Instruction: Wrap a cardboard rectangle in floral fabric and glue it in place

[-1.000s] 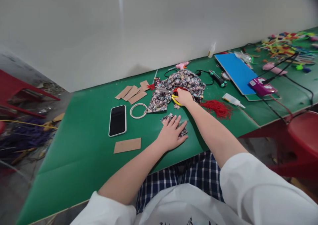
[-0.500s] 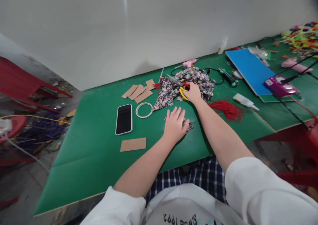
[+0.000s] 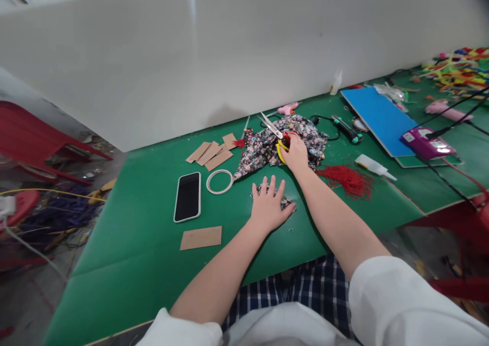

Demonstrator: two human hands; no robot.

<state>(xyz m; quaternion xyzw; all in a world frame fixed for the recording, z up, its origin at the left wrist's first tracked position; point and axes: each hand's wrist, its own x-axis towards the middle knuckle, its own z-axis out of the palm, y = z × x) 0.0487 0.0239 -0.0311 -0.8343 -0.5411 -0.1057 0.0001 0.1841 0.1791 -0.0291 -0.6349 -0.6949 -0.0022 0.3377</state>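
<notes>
The silver-bladed scissors with red and yellow handles point(image 3: 273, 128) have swung round over the crumpled dark floral cloth point(image 3: 256, 155) — their tips now point more toward the plain white wall point(image 3: 237, 55), so I judge they aren't cutting. The right hand point(image 3: 296, 153) has its fingers curled around the handles; the left hand point(image 3: 268, 206) stays flat, fingers wide, over a small floral fabric patch point(image 3: 286, 202) on the green worktop point(image 3: 130, 264).

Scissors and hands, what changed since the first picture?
The scissors in the right hand swung from pointing left to pointing more toward the white wall. Nothing was let go. The left hand stayed on the floral scrap; the phone stayed too.
</notes>
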